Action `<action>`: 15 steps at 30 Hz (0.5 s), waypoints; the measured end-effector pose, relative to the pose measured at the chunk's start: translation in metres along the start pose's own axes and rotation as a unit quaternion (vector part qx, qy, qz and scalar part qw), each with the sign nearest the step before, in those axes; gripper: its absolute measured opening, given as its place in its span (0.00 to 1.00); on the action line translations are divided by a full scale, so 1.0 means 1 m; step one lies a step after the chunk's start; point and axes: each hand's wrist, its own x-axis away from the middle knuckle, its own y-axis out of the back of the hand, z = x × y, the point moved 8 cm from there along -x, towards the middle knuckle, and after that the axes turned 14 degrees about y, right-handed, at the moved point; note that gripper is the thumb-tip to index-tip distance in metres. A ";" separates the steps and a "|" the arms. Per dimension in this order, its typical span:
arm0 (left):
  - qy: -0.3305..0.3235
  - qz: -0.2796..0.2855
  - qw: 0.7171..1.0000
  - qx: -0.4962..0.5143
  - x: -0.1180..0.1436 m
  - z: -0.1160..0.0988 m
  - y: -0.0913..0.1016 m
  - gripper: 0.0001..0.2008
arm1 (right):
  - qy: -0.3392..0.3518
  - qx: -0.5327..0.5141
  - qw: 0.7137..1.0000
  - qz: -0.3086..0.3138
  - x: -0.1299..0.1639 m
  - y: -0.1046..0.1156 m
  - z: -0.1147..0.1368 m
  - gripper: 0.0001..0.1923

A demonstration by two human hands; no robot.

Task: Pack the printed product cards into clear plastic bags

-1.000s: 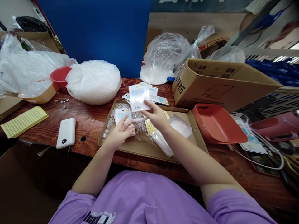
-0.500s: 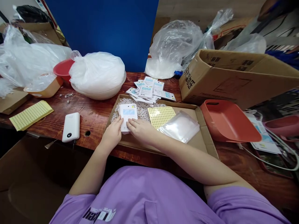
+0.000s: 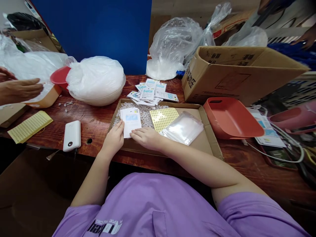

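Head camera: I see the left hand (image 3: pixel 115 138) edging a printed card stack (image 3: pixel 132 122) in the cardboard tray's (image 3: pixel 203 141) near left, grip unclear; right hand (image 3: pixel 146 137) fingers extend together. Light, even pressure should square it.

Soft light glares off the plastic bags (image 3: pixel 185 127), shadow darkens below the table (image 3: pixel 86 115), print on the cards (image 3: pixel 132 125) blurs, and edges stretch.

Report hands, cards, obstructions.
Left hand at left edge of card stack, right hand at lower right. Stack in tray. Yellow sheet nearby, not covering it.
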 end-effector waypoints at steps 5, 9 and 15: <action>-0.013 0.022 1.000 0.001 -0.004 0.000 -0.002 0.27 | -0.003 -0.028 1.000 0.010 0.002 0.003 -0.010 0.12; -0.008 0.038 0.999 0.004 -0.005 0.003 -0.004 0.30 | -0.049 -0.085 0.995 0.007 0.008 0.005 -0.031 0.16; -0.021 0.043 0.999 -0.011 -0.004 0.004 -0.005 0.30 | -0.103 -0.171 0.976 0.084 0.014 -0.003 -0.054 0.28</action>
